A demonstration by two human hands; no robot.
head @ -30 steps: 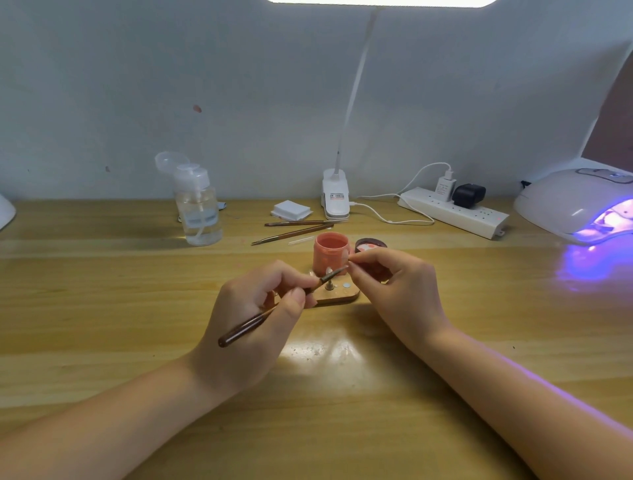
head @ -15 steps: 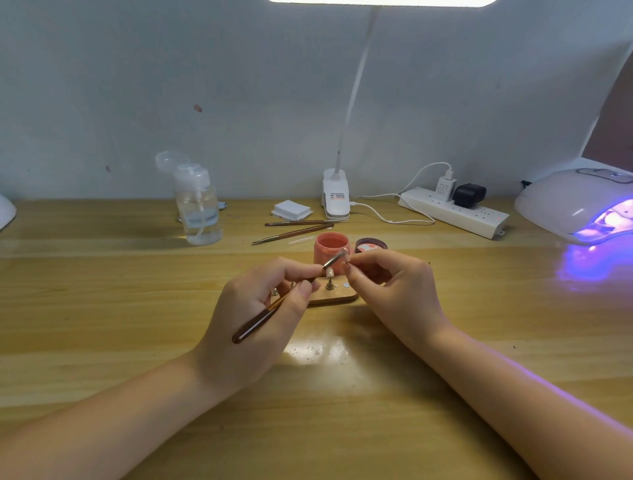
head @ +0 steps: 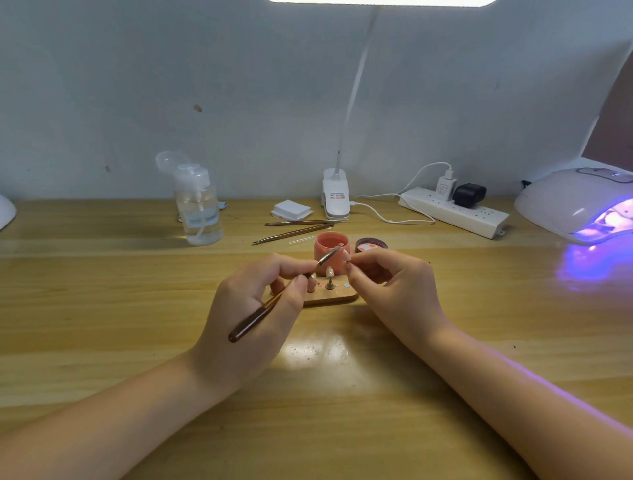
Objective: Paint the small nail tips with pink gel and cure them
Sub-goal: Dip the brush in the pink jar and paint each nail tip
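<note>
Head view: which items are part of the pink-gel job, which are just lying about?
In use: brush in left hand; nail tip in right hand; pink gel pot; wooden tip stand; curing lamp.

Lying about: pump bottle; spare brushes; white pads; power strip.

Brush [head: 284,294] and nail tip [head: 346,255] in hands

wall [head: 171,85]: pale grey, marked | desk [head: 102,325]: wood | lamp [head: 380,1]: lit overhead
</note>
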